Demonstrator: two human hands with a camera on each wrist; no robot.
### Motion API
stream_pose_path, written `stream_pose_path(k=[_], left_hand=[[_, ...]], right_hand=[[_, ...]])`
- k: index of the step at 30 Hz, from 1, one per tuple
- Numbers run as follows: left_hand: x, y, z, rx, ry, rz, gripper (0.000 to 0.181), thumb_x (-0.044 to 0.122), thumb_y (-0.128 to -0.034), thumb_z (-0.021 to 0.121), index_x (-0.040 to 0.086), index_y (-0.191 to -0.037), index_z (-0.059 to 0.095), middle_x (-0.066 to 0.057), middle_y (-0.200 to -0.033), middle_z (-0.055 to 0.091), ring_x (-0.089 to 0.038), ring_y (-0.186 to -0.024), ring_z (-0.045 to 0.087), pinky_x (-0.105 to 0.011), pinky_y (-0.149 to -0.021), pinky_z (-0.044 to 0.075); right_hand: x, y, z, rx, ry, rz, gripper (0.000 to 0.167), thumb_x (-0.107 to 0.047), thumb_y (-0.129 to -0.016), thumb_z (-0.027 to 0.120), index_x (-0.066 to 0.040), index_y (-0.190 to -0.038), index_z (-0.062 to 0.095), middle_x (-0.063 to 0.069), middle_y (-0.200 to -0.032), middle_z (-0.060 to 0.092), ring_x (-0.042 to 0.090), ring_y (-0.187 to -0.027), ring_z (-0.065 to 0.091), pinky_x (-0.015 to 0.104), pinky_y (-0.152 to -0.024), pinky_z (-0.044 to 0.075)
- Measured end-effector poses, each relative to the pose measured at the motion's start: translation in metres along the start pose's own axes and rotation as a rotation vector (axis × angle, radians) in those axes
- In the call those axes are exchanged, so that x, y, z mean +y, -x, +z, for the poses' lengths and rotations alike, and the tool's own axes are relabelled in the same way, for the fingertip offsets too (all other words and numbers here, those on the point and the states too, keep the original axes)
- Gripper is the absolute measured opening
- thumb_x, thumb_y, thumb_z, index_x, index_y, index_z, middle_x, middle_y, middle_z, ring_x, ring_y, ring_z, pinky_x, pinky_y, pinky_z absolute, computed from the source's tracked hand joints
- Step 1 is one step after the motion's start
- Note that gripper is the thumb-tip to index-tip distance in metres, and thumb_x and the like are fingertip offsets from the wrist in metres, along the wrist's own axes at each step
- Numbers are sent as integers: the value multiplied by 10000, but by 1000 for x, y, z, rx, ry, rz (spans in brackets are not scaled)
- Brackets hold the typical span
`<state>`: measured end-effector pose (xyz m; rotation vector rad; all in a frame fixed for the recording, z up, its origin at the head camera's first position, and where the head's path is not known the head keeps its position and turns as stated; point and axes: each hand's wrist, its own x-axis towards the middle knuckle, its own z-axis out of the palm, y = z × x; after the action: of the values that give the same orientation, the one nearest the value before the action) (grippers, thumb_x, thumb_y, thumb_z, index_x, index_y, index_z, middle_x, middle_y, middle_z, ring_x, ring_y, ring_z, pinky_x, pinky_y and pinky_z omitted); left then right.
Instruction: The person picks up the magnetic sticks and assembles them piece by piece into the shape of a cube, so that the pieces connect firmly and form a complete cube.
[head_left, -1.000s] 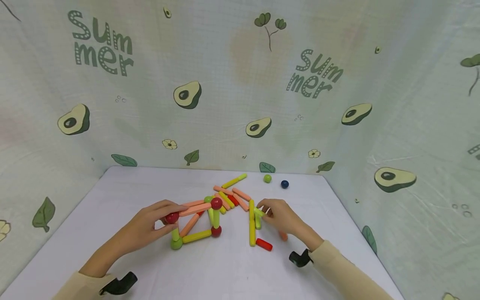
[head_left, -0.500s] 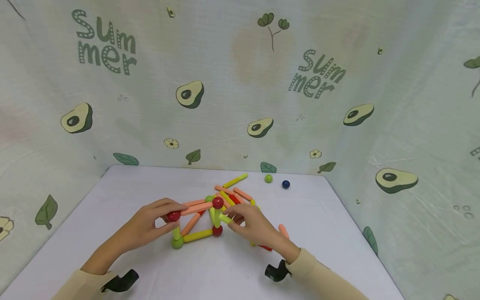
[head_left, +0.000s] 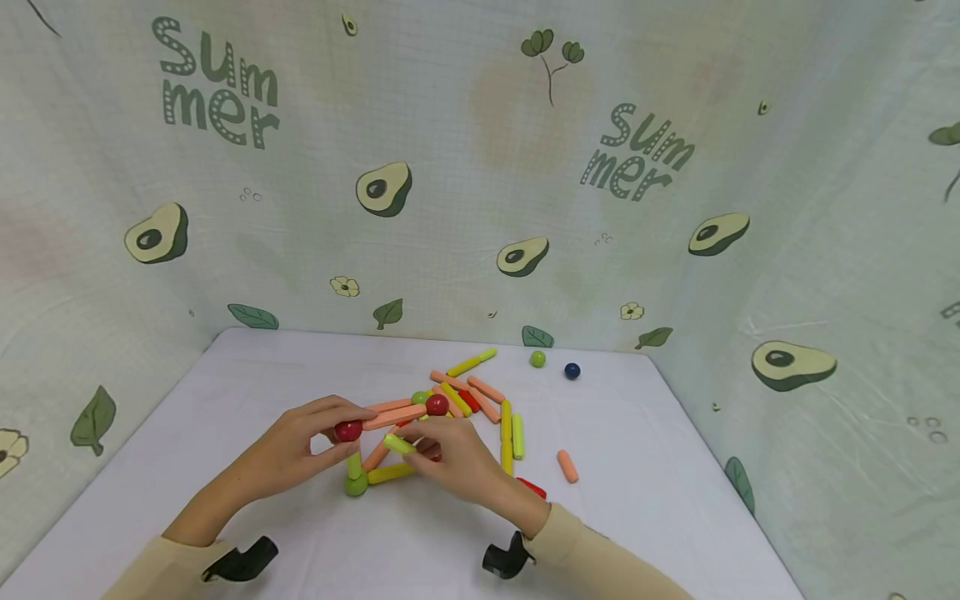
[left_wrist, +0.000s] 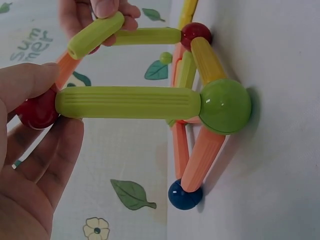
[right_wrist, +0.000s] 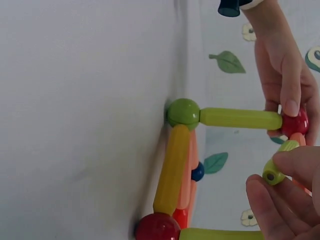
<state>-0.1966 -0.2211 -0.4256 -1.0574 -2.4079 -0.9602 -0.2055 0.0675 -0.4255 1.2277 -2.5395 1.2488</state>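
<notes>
My left hand pinches a red ball at the upper left corner of a frame built of rods and balls. Below that ball, an upright lime rod runs down to a green ball on the table. A salmon-coloured rod spans across to another red ball. Between thumb and fingers my right hand holds a short lime rod, just in front of the frame. A yellow rod and a blue ball belong to the frame's base.
Behind the frame, several loose salmon, yellow and red rods lie heaped. Right of it are a yellow rod, a lime rod, a red rod and a salmon rod. Toward the back sit a green ball and a dark blue ball.
My right hand has picked up a lime rod from among the loose rods and carried it left to the frame. My left hand stays on the red ball.
</notes>
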Motion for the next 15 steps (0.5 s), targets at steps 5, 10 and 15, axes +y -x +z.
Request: stream_pose_path(k=[5, 10, 15], left_hand=[[1, 0, -1, 0, -2, 5, 549, 69, -892, 860, 223, -1394, 700, 112, -1219, 696, -21, -911, 618, -259, -738, 593], [1, -1, -1, 0, -3, 11, 535, 87, -899, 858, 228, -1391, 703, 113, -1219, 697, -17, -904, 613, -230, -734, 574], [1, -1, -1, -9, -4, -8, 538, 88, -895, 862, 235, -1388, 703, 112, -1227, 699, -15, -907, 616, -230, -743, 581]], right_hand=[[-1, -6, 12, 32, -24, -6, 275, -88, -980, 775, -108, -1254, 771, 5, -1167, 781, -1, -892, 722, 153, -798, 573], [-2, -11, 22, 57, -3, -36, 305, -67, -960, 793, -93, -1263, 768, 3, -1165, 790, -19, -903, 729, 133, -777, 567], [-4, -13, 26, 73, -49, -29, 345, -17, -941, 796, -73, -1279, 757, 26, -1180, 788, 10, -940, 743, 150, -789, 575]])
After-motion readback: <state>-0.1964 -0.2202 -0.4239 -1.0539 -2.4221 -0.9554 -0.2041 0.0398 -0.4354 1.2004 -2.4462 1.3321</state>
